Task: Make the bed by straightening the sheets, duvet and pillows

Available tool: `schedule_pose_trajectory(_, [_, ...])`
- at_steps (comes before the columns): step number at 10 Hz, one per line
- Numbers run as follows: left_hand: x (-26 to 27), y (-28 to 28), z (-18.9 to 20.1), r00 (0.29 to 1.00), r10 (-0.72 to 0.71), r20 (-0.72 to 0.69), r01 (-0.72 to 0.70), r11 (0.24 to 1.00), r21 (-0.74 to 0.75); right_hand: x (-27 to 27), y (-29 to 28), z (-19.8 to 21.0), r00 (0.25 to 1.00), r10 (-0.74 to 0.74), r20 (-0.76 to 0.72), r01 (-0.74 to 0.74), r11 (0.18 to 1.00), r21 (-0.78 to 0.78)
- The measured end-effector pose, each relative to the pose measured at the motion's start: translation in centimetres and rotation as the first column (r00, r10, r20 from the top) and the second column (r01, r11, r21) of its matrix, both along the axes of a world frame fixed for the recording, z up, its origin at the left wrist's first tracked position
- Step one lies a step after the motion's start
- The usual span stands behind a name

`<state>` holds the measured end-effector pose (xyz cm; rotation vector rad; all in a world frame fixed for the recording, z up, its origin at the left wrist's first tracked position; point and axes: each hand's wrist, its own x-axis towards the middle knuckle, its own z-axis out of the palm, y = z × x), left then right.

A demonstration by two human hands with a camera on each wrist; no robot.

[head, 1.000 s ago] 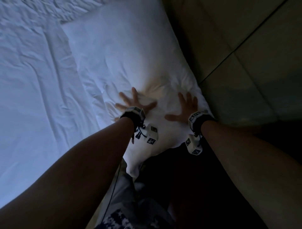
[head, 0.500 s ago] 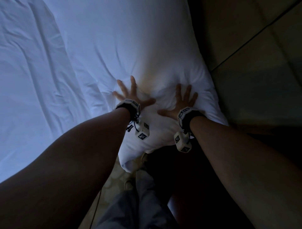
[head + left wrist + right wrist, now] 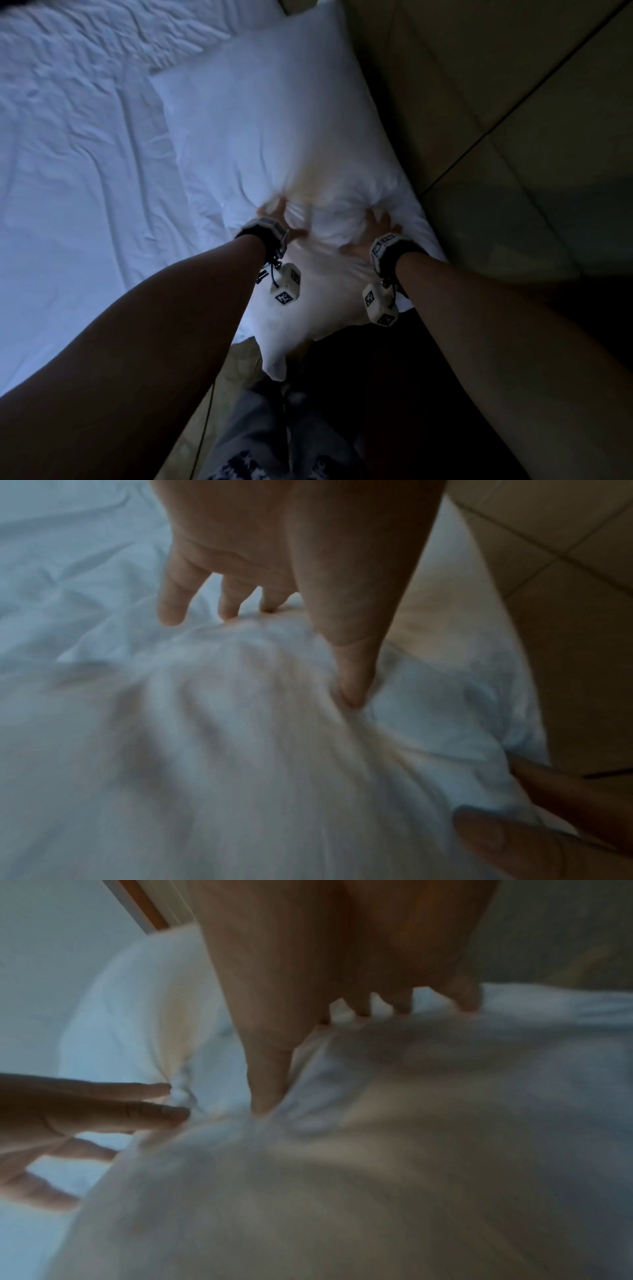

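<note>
At the head of the bed [image 3: 61,212], against the padded headboard [image 3: 513,102], your white pillow [image 3: 274,130] lies on the wrinkled sheet. Both your hands press into its near end: left hand [image 3: 281,219] and right hand [image 3: 373,229], fingers spread, denting the cloth.

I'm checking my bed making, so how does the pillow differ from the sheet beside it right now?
The pillow is plump and raised, while the sheet lies flat. The pillow is dented under the left hand and right hand; the sheet is untouched. The pillow juts past the bed's edge; the sheet doesn't. Both are white and creased.
</note>
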<state>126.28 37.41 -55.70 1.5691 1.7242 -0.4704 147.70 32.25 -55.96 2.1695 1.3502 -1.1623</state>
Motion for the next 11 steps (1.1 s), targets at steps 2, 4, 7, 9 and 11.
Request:
schedule_pose_trajectory(2, [0.1,4.2,5.4,0.998,-0.053,0.037,0.035,0.926,0.376,-1.5,1.6,5.4,1.000,-0.015,-0.026,0.020,0.982,0.189])
schedule_pose_trajectory(4, [2.7,10.9,6.9,0.902,-0.422,-0.089,0.415,0.793,0.447,-3.6,4.6,5.5,0.974,-0.217,-0.065,0.226,0.943,0.246])
schedule_pose_trajectory(7, [3.7,15.6,4.3,0.787,-0.575,-0.223,0.617,0.733,0.287,-3.5,4.3,2.3,0.900,-0.433,0.041,0.425,0.896,0.131])
schedule_pose_trajectory(9, [4.0,16.4,7.9,0.545,-0.785,-0.293,0.827,0.561,0.037,-3.5,4.9,6.0,0.907,-0.412,0.087,0.408,0.911,0.060])
schedule_pose_trajectory(11, [2.1,16.1,12.6,0.528,-0.842,-0.110,0.844,0.506,0.176,-4.7,4.0,12.3,0.938,-0.326,0.114,0.292,0.925,0.243])
